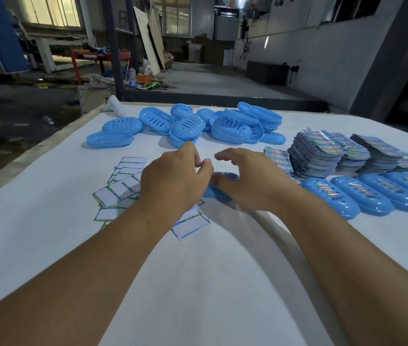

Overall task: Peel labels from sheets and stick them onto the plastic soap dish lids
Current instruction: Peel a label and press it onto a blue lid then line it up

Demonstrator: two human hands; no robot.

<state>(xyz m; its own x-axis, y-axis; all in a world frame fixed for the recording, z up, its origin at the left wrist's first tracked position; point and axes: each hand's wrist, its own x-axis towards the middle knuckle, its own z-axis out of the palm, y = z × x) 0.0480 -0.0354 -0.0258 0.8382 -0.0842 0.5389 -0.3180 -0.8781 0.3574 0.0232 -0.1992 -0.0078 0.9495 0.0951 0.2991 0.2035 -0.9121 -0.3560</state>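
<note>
A blue soap dish lid (219,189) lies on the white table (198,283) under both my hands, mostly hidden by them. My left hand (175,176) hovers over its left end with the fingers curled down; what they touch is hidden. My right hand (250,178) is blurred, its fingers spread above the lid and its thumb lying across the lid's top. Stacks of colourful label sheets (323,156) stand to the right of my hands.
A pile of unlabelled blue lids (198,123) lies at the far side of the table. Labelled lids (348,196) sit in a row at the right. Empty white backing sheets (123,186) are scattered under my left forearm. The table's left edge drops to the workshop floor.
</note>
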